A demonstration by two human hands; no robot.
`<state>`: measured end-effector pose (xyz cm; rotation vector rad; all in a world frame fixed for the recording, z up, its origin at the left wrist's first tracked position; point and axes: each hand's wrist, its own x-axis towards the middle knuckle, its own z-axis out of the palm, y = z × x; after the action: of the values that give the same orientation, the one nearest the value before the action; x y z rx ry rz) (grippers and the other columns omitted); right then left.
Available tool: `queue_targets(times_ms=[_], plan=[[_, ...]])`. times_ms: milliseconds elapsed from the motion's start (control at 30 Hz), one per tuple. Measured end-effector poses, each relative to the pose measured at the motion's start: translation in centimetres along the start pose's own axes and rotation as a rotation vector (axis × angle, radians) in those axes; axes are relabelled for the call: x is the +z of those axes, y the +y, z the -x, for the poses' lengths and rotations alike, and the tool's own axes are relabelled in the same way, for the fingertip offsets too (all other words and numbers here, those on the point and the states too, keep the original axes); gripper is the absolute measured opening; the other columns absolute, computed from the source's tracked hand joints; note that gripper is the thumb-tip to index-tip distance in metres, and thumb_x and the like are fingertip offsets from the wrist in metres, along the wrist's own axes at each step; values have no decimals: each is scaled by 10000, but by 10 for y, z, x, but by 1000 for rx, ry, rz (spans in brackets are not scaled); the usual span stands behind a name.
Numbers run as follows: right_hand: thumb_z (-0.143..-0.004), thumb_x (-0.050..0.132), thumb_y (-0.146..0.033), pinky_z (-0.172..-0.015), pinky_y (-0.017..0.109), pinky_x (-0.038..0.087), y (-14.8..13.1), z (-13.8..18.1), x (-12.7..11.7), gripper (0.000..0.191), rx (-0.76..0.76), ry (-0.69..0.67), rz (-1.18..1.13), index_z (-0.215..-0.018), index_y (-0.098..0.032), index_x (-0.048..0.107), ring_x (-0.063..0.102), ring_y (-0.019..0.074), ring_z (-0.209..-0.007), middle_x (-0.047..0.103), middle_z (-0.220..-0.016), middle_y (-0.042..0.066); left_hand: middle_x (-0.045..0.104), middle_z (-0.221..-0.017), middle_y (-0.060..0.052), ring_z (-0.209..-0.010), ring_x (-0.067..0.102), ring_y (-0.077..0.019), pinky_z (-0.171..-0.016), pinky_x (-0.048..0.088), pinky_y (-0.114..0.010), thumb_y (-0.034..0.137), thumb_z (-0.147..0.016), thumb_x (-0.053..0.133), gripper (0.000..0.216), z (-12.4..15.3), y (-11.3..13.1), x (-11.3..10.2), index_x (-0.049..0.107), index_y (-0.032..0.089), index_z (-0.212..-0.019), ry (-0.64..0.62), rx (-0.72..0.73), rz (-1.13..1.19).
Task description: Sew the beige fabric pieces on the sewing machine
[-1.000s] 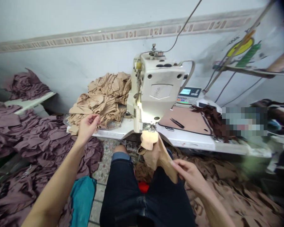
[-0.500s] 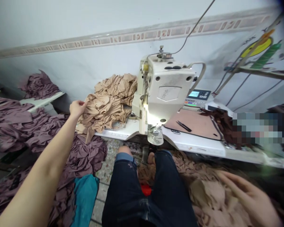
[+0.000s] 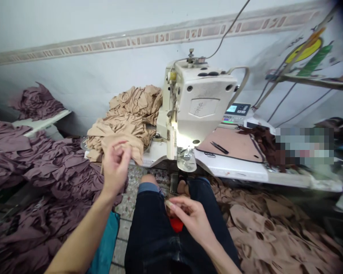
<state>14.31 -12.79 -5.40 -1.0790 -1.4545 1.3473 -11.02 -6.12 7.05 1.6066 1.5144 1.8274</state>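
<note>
My left hand (image 3: 117,161) is closed on a tan piece of fabric (image 3: 128,142), lifted at the front of a crumpled tan fabric pile (image 3: 135,101) on the sewing table. My right hand (image 3: 196,217) is above my lap, its fingers loosely bent and the thumb close to the index finger; nothing shows in it. Beyond it stands a white sewing machine (image 3: 205,99) with its lamp lit over the sewing arm (image 3: 187,161).
Black thread snips (image 3: 219,147) lie on a pinkish mat (image 3: 234,142) right of the machine, near a control panel (image 3: 236,110). Purple fabric (image 3: 54,163) is heaped at left, over a teal cloth (image 3: 107,239). Brown-tan pieces (image 3: 274,232) lie below the table at right.
My left hand has moved right and nearer, bringing a tan piece from the pile. The right hand has come from above the brown-tan pieces at right to over my lap.
</note>
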Motion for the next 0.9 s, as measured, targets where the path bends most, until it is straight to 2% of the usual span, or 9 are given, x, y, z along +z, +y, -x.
queue_targets(times_ms=[100, 200, 333, 500, 567, 667, 767, 833, 900], plan=[[-919, 795, -458, -537, 276, 522, -13, -14, 20, 431, -118, 74, 47, -1274, -215, 772, 653, 159, -608, 804, -1142, 114, 799, -939, -73, -872, 761, -232, -821, 621, -321, 422, -962, 737, 244, 65, -7, 21, 800, 199, -1040, -243, -158, 25], [-923, 777, -401, -587, 271, 544, -8, -26, 26, 351, -95, 9, 74, -1222, -217, 763, 703, 184, -688, 815, -1069, 79, 833, -896, -78, -834, 784, -259, -828, 647, -363, 457, -940, 744, 275, 101, -32, 34, 837, 199, -933, -367, -336, 114], [-923, 775, -423, -684, 289, 589, 11, -29, 5, 284, 11, -114, 45, -1071, -180, 794, 749, 223, -783, 804, -872, 50, 839, -902, -89, -798, 785, -249, -784, 655, -353, 490, -932, 742, 323, 115, -60, 35, 843, 184, -959, -498, -469, 163], [-908, 792, -492, -497, 219, 501, 13, -33, -43, 349, 90, -267, 147, -996, -155, 819, 673, 156, -580, 793, -832, 54, 818, -947, -82, -878, 755, -231, -812, 616, -322, 411, -901, 799, 253, 115, -68, 34, 823, 175, -991, -950, -419, 113], [-891, 804, -506, -456, 204, 462, 8, -39, -61, 368, 117, -351, 227, -994, -153, 824, 656, 142, -542, 789, -832, 56, 779, -913, -71, -859, 712, -208, -771, 574, -285, 416, -949, 750, 249, 116, -68, 40, 807, 175, -928, -1059, -359, 79], [-855, 827, -547, -486, 212, 476, 3, -50, -86, 420, 214, -530, 204, -977, -145, 817, 660, 148, -539, 763, -757, 40, 698, -946, -72, -884, 657, -193, -726, 526, -249, 444, -971, 725, 297, 119, -71, 53, 767, 164, -882, -1057, -319, 122], [-758, 912, -499, -591, 228, 521, 2, -58, -106, 424, 253, -680, 125, -978, -151, 810, 692, 165, -641, 766, -781, 20, 659, -985, -77, -892, 637, -184, -706, 519, -239, 483, -985, 704, 358, 118, -74, 65, 703, 155, -842, -987, -374, 259], [-724, 935, -446, -606, 227, 513, 3, -59, -112, 396, 213, -628, 161, -956, -153, 805, 694, 171, -674, 758, -779, 7, 646, -946, -53, -784, 620, -149, -656, 514, -232, 514, -985, 697, 380, 115, -75, 71, 671, 157, -858, -912, -475, 316], [-754, 909, -447, -578, 235, 508, 5, -57, -113, 377, 177, -474, 195, -961, -154, 794, 690, 174, -653, 758, -780, 12, 632, -909, -18, -679, 596, -120, -613, 526, -234, 528, -961, 722, 361, 112, -75, 75, 667, 172, -985, -801, -582, 344]])
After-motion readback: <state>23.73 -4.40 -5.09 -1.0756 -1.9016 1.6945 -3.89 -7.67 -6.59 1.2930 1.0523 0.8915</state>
